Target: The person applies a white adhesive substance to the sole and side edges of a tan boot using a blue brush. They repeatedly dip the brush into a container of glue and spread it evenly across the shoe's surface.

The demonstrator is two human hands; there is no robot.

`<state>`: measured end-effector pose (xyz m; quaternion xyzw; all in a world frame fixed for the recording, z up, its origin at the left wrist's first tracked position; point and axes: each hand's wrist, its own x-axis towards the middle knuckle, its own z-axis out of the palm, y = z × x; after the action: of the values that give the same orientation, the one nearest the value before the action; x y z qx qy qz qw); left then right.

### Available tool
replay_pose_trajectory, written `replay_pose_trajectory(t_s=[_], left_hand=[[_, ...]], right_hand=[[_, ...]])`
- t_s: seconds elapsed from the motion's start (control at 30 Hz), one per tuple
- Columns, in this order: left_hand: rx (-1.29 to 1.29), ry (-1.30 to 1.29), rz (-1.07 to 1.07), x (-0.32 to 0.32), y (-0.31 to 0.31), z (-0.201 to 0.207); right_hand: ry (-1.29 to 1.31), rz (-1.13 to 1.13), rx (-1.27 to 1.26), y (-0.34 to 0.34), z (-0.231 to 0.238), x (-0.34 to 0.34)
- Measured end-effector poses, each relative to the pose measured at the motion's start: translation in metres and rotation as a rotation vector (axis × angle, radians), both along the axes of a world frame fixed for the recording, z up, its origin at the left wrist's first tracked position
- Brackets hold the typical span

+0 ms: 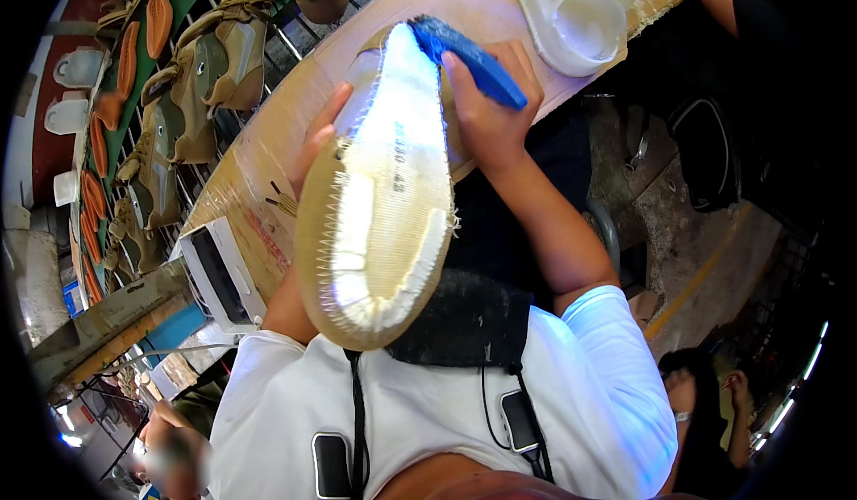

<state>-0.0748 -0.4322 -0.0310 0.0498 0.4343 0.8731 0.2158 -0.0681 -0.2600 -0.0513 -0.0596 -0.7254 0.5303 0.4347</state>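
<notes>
A tan shoe upper point(375, 232) is tilted with its sole-less underside facing me. Zigzag stitching runs around the pale fabric bottom, and a white band lines the rounded end near my chest. At its left side my left hand point(320, 134) grips it; part of that hand is hidden behind the shoe. My right hand point(500, 112) closes around a blue brush point(486, 76), whose dark bristle end touches the edge of the shoe's far, narrow end. Bright bluish light falls on that part of the underside.
A white plastic tub point(589, 31) stands on the worn board table point(259, 170), far right. Left of the table, a rack carries several tan shoe uppers point(239, 58) and a conveyor bears orange soles point(159, 22). A white box point(221, 272) sits near left. Other people are nearby.
</notes>
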Motion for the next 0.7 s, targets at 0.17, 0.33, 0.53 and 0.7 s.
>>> replay_pose_trajectory(t_s=[0.17, 0.33, 0.53, 0.7], left_hand=[[-0.085, 0.083, 0.018, 0.001, 0.005, -0.006], [-0.189, 0.179, 0.082, 0.007, 0.000, -0.009], [-0.312, 0.366, 0.149, 0.004, -0.005, -0.016], [-0.459, 0.653, 0.214, 0.002, -0.011, -0.025]], right_hand=[[-0.087, 0.027, 0.156, 0.004, 0.018, 0.052], [-0.228, 0.546, -0.509, 0.037, 0.052, 0.087], [-0.219, 0.390, -1.260, 0.041, 0.037, 0.049], [-0.120, 0.261, -1.047, 0.014, 0.029, 0.015]])
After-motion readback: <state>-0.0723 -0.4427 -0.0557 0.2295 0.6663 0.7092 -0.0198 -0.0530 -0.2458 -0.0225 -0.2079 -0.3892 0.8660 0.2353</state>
